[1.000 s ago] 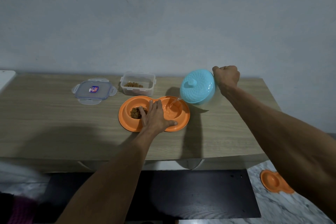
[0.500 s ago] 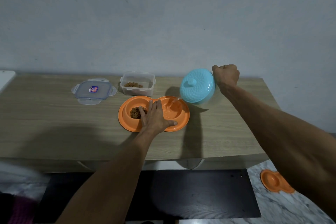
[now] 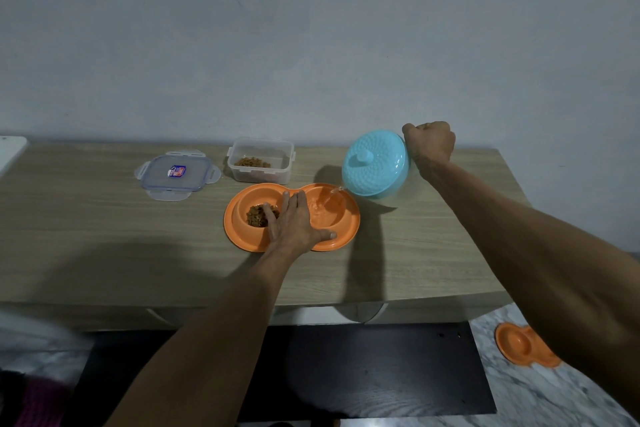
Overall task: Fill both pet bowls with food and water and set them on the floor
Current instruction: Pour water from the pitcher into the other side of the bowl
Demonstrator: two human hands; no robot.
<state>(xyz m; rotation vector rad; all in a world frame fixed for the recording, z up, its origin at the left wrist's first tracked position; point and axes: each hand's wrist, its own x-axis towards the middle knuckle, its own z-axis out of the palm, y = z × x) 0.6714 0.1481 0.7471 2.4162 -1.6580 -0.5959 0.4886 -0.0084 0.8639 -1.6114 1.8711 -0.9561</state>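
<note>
Wall: a plain pale grey wall (image 3: 311, 45) fills the upper half of the view, right behind the table.
Table: a long light wood-grain table (image 3: 86, 236) runs from side to side; a white object (image 3: 10, 149) sits at its far left end, cut off by the frame.
Floor: grey-white marble floor (image 3: 554, 402) shows at the lower right, with a dark board (image 3: 363, 367) lying under the table's front edge.
Pet bowl on the table: an orange double pet bowl (image 3: 239, 236) lies flat near the middle of the table; its left well holds brown kibble (image 3: 258, 215) and its right well holds water (image 3: 329, 215).
Pet bowl on the floor: a second orange double bowl (image 3: 516, 343) rests on the marble, partly hidden by the right forearm.
Jug: a teal lidded jug (image 3: 375, 163) is tipped toward the bowl, above its right end, with a thin stream (image 3: 334, 191) running into the right well.
Food box: a clear food container (image 3: 259, 159) with some kibble stands just behind the bowl.
Box lid: its clip lid (image 3: 176, 173) lies flat to the left.
Right hand: the right hand (image 3: 431, 144) is clenched at the jug's far side and holds it up; the handle is hidden.
Left hand: the left hand (image 3: 294, 222) lies flat, fingers straight, pressing on the bridge between the wells.
</note>
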